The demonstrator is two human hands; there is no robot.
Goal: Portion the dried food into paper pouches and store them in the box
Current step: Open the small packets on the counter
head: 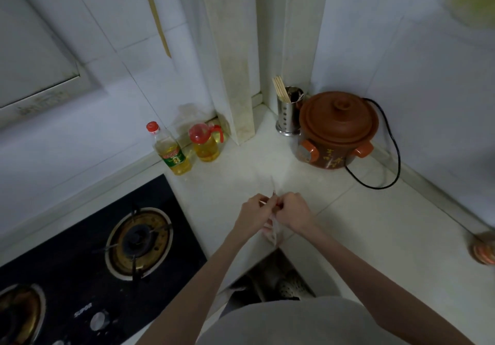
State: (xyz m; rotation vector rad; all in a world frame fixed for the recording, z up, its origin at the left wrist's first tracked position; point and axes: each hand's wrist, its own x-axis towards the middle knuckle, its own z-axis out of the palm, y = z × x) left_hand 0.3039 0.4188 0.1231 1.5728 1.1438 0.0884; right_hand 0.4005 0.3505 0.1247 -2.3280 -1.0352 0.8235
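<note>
My left hand (254,214) and my right hand (293,212) meet over the front of the pale countertop (361,224). Both pinch the top of a small, thin, pale pouch (273,230) that hangs down between them. A thin strip of it sticks up above the fingers. What the pouch holds is hidden. No box and no loose dried food show in the head view.
A black gas hob (80,259) with two burners lies to the left. Two oil bottles (171,149) stand at the back, beside a steel chopstick holder (288,114) and a brown clay cooker (336,130) with a black cord. A blurred round object (483,248) sits at the right edge.
</note>
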